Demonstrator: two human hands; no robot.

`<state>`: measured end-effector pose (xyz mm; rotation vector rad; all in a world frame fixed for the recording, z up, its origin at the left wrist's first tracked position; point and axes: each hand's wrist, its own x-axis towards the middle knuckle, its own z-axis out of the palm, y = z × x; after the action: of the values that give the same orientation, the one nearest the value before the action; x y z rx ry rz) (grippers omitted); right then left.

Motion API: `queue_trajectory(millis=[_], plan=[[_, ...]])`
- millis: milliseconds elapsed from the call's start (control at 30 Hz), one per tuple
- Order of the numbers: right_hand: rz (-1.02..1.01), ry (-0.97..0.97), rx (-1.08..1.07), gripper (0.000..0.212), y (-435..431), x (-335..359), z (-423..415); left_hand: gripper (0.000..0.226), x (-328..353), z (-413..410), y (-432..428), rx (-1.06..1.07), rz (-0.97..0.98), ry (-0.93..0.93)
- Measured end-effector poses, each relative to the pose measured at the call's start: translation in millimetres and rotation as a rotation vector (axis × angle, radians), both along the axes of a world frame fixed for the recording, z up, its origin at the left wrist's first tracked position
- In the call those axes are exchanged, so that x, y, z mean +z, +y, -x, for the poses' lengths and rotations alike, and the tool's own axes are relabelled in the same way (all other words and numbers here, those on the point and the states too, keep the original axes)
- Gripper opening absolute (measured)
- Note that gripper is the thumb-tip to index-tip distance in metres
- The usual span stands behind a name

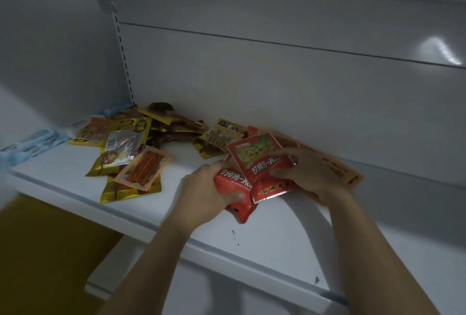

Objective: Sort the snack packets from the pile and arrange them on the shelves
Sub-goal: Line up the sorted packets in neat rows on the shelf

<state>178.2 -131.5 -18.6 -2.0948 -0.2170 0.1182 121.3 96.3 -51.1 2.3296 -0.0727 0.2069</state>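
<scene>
A pile of gold and brown snack packets (141, 138) lies at the back left of the white shelf (277, 234). An orange see-through packet (143, 171) rests on its front edge. My left hand (209, 193) grips a red packet (235, 186) near the shelf's middle. My right hand (310, 173) pinches another red packet (259, 158) that overlaps the first, thumb on its front. Under my right hand lie flat orange packets (345, 171) against the back wall.
Blue-and-white packets (32, 143) lie at the far left end of the shelf. The grey back panel (302, 82) rises behind, with a slotted upright (123, 55) at the left. A yellow floor area (50, 244) shows below the shelf's front edge.
</scene>
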Motion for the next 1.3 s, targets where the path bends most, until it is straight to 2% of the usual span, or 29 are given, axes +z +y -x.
queue_trajectory(millis=[167, 267, 367, 567, 800, 1000, 1167, 1300], plan=[[-0.023, -0.116, -0.050, 0.043, 3, 2, 1, 0.045, 0, 4, 5, 0.013, 0.369, 0.036], [-0.057, -0.151, -0.047, 0.042, 5, 6, 4, 0.039, 5, 11, 4, 0.001, 0.442, 0.025], [-0.121, -0.168, -0.092, 0.030, 4, 13, 13, 0.032, 13, 23, 0, -0.008, 0.495, -0.019], [-0.327, -0.270, -0.294, 0.024, -26, 28, 52, 0.031, 32, 37, -21, -0.013, 0.654, -0.112], [-0.382, -0.405, -0.459, 0.034, -90, 38, 117, 0.034, 49, 46, -93, -0.053, 0.708, -0.222], [-0.470, -0.364, -0.533, 0.050, -149, 38, 189, 0.042, 53, 71, -172, -0.172, 0.793, -0.144], [-0.472, -0.382, -0.691, 0.033, -205, 30, 251, 0.039, 54, 112, -243, -0.302, 0.864, -0.052], [-0.460, -0.411, -0.796, 0.029, -249, 24, 301, 0.037, 51, 148, -294, -0.358, 0.883, 0.009]])
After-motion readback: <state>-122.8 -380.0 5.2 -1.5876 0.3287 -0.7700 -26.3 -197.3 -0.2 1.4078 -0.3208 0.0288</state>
